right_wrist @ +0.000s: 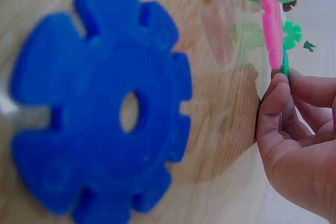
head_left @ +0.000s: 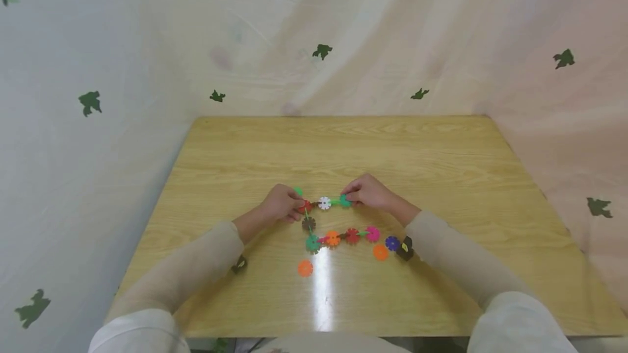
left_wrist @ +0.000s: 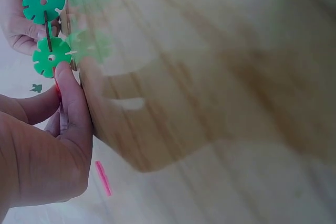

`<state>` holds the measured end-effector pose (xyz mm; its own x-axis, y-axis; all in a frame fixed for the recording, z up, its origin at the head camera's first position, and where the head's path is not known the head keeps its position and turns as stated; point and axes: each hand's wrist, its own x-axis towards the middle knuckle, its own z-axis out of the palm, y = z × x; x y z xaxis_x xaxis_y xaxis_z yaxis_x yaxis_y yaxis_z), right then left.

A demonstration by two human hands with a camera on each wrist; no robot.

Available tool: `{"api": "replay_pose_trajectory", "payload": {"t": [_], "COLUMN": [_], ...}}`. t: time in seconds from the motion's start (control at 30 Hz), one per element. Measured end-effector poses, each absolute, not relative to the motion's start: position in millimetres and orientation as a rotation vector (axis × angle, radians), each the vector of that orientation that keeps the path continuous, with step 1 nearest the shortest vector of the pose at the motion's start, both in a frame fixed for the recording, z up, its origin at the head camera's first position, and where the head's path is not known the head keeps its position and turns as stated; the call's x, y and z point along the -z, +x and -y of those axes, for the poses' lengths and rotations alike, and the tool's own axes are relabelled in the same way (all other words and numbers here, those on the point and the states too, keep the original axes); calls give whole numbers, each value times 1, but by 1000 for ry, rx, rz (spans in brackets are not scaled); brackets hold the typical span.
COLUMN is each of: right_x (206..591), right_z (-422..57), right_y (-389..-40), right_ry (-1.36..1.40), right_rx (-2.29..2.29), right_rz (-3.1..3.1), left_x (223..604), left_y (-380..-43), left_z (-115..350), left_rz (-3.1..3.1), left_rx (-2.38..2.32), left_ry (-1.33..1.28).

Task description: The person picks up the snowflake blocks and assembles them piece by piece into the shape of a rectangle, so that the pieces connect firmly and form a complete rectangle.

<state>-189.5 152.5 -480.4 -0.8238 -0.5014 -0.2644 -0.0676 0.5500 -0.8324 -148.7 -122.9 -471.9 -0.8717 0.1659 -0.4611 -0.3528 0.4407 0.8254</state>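
Notched plastic interlocking discs are joined edge to edge in a chain that runs along two rows and a left side. At the upper left corner, my left hand (head_left: 282, 201) pinches the red disc (head_left: 306, 206), with a green disc (head_left: 297, 192) just behind it. My right hand (head_left: 370, 192) pinches the teal-green disc (head_left: 345, 201) at the right end of the upper row. Between the hands sits a white disc (head_left: 325, 203). A brown disc (head_left: 308, 224) links down to the lower row, which ends in a pink disc (head_left: 373, 233). In the right wrist view, the right thumb and fingers (right_wrist: 275, 98) grip a green disc edge-on.
Loose orange discs (head_left: 305, 268) lie in front of the chain. A blue disc (head_left: 392, 243) stands near a dark block-shaped object (head_left: 405, 248) by the right sleeve. Another dark object (head_left: 240, 264) is by the left sleeve. A patterned cloth (head_left: 275, 70) hangs behind the wooden table (head_left: 441, 146).
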Motion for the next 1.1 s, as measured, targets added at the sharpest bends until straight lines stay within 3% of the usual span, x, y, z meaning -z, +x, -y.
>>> {"api": "replay_pose_trajectory", "payload": {"t": [0.67,1.1], "right_x": [483,482], "right_z": [-143,-137], "right_y": [-188,-184], "right_ry": [-425,-409], "right_rx": [1274,1339], "right_rz": [-2302,-2260], "left_x": [477,469], "left_y": [-149,-152], "left_z": [119,95], "left_rz": [-2207,-2564], "left_rx": [-1474,-819], "left_ry": [18,474]}}
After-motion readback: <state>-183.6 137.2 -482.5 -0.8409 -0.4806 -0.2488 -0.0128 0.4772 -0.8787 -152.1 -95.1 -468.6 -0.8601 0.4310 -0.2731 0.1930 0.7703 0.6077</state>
